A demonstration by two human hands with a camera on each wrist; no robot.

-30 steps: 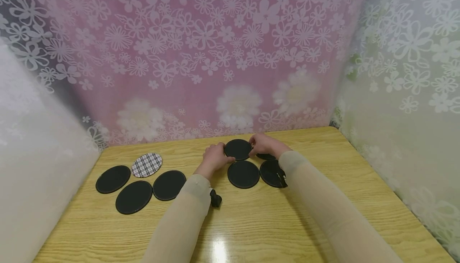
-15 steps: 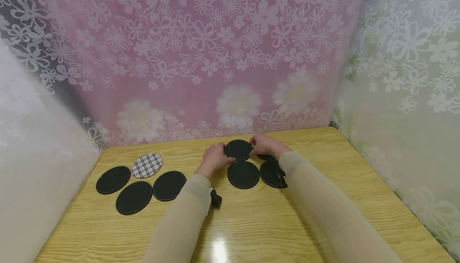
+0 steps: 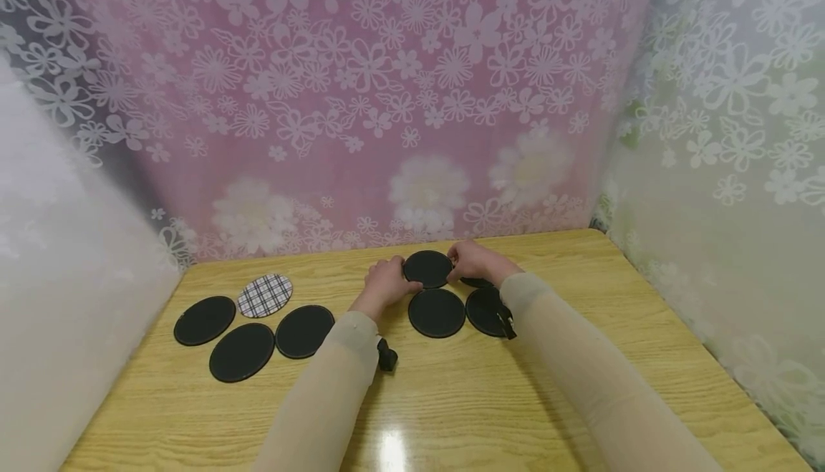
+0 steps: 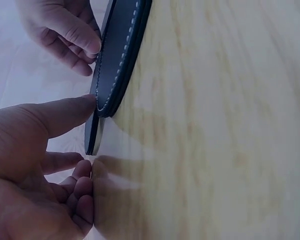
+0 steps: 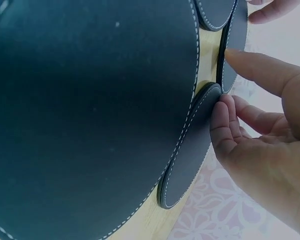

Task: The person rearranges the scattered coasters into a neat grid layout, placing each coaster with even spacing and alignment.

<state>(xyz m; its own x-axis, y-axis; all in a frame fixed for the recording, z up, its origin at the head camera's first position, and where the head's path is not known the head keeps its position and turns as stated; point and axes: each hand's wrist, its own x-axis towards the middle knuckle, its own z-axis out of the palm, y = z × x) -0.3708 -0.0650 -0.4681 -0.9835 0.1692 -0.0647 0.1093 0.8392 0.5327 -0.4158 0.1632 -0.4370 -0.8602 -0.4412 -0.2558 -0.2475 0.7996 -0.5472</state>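
Note:
My left hand (image 3: 385, 283) holds the left rim of a round black coaster (image 3: 428, 269) at the back of the table, and my right hand (image 3: 475, 260) holds its right rim. In the left wrist view, the left thumb touches this coaster (image 4: 91, 137) near its edge while the other fingers curl on the far side. The right wrist view has the right thumb on the coaster's near edge (image 5: 235, 47). Just in front lies another black coaster (image 3: 437, 313); white stitching runs round its rim. A third (image 3: 486, 311) and a fourth (image 3: 477, 281) are partly hidden by the right arm and hand.
At left, three black coasters (image 3: 204, 321) (image 3: 241, 352) (image 3: 305, 331) lie by a plaid disc (image 3: 265, 295). A pink flowered curtain (image 3: 412, 99) hangs behind the wooden table (image 3: 438, 415); pale curtains stand at both sides. A black device (image 3: 387, 356) is at the left wrist.

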